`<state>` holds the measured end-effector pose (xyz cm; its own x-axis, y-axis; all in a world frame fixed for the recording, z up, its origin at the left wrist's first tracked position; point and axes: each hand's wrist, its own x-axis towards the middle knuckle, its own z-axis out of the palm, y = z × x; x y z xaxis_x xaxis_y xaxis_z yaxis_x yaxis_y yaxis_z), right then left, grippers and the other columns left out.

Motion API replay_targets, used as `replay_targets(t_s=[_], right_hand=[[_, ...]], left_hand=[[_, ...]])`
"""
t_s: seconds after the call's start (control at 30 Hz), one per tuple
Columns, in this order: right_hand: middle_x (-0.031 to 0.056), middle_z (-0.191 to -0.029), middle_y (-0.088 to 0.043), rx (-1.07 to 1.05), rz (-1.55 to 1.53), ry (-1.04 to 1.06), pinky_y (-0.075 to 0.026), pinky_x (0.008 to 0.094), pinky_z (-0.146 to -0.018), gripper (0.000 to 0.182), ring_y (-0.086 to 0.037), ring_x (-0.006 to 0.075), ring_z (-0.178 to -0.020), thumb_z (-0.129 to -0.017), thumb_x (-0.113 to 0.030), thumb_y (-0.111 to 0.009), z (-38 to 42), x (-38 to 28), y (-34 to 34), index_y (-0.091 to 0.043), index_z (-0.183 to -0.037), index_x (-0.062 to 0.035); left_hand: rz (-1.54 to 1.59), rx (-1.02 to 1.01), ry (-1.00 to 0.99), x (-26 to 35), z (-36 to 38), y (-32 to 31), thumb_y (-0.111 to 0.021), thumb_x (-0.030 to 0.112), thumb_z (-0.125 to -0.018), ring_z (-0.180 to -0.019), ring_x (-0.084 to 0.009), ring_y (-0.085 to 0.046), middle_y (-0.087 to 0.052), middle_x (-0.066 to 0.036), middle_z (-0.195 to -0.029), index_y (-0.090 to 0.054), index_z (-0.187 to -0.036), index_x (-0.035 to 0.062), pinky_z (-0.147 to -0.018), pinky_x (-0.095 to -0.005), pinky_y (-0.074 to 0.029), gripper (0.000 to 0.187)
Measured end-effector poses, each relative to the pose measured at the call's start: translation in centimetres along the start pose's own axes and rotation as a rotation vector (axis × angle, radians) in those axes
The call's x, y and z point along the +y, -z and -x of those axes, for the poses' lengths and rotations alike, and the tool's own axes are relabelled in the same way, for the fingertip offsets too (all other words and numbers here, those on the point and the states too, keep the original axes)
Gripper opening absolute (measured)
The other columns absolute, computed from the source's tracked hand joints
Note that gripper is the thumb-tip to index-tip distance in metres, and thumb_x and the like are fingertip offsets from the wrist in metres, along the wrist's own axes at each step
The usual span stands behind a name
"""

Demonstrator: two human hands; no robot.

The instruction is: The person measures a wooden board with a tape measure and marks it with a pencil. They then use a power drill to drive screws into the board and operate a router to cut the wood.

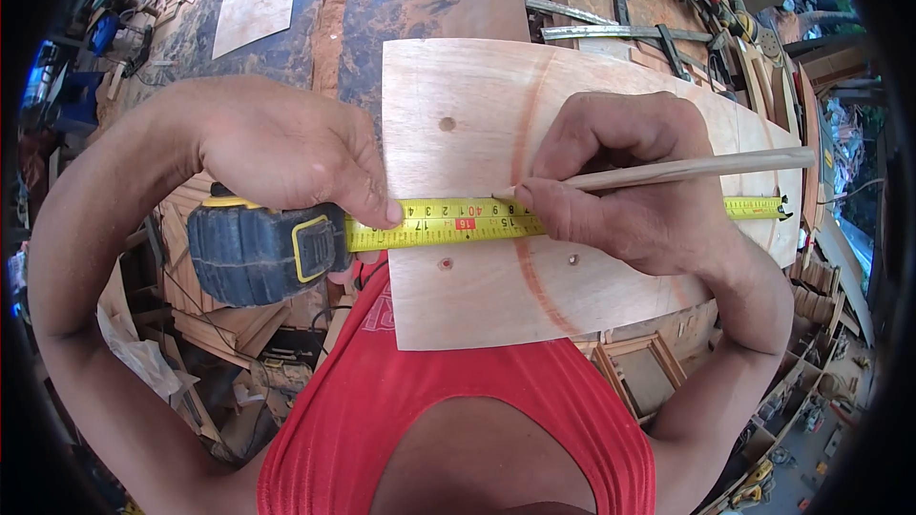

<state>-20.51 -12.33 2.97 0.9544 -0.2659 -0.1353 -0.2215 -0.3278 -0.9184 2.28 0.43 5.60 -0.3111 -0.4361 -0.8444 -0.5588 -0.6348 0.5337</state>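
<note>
Yellow tape blade (pixel 429 222) under right hand (pixel 668 224), hook (pixel 784 209) beyond wrist, long axis along plywood panel (pixel 458 310). Left hand (pixel 277 153) clasps case (pixel 239 256), thumb pressing blade; right fingers pinch pencil (pixel 754 161), tip at blade's edge. Case looks dense, grippy, best held round sides; blade springy. Left fingertips? Mostly hidden, hard to tell.

**Middle blocked by tape (pixel 448 219) and pencil (pixel 697 170)**

We've got a gap over the board (pixel 477 296), far side of the tape, between left hand (pixel 296 148) and right hand (pixel 634 172). Nearside, we could slip between tape and shirt (pixel 496 372). Left, the case (pixel 258 248) juts out; right, the pencil sticks out past the hand, and clamps (pixel 611 31) crowd the far edge.
</note>
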Motion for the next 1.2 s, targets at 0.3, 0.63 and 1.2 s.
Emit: replay_targets(t_s=[0.3, 0.63, 1.2], right_hand=[[0.0025, -0.075, -0.066, 0.052, -0.116, 0.010, -0.047, 0.0201, -0.055, 0.014, -0.062, 0.0053, -0.065, -0.080, 0.002, -0.079, -0.2, -0.4, 0.6, -0.064, -0.080, -0.0002], [0.0035, -0.076, -0.067, -0.009, -0.028, -0.110, -0.049, 0.0194, -0.056, 0.016, -0.061, 0.0049, -0.065, -0.082, 0.001, -0.078, -0.5, -0.7, 0.2, -0.064, -0.074, 0.0007], [0.0020, -0.073, -0.067, -0.016, 0.063, 0.002, -0.047, 0.0186, -0.053, 0.017, -0.060, 0.0032, -0.063, -0.084, -0.004, -0.080, -0.3, -0.1, 0.1, -0.065, -0.076, -0.0005]], left_hand=[[-0.035, 0.015, 0.010, -0.4, -0.2, 0.0, -0.062, 0.025, -0.101, -0.083, -0.0164, -0.068, -0.076, -0.011, -0.089, -0.076, -0.100, -0.0041, -0.081, -0.0320, -0.051, 0.033], [-0.057, -0.011, 0.022, -0.5, -0.5, 0.1, -0.062, 0.023, -0.101, -0.084, -0.0176, -0.067, -0.076, -0.013, -0.091, -0.076, -0.100, -0.0056, -0.082, -0.0321, -0.051, 0.032], [-0.093, 0.038, 0.005, -0.4, -0.4, -0.1, -0.062, 0.026, -0.100, -0.085, -0.0158, -0.068, -0.077, -0.010, -0.091, -0.077, -0.102, -0.0024, -0.082, -0.0313, -0.051, 0.032]])
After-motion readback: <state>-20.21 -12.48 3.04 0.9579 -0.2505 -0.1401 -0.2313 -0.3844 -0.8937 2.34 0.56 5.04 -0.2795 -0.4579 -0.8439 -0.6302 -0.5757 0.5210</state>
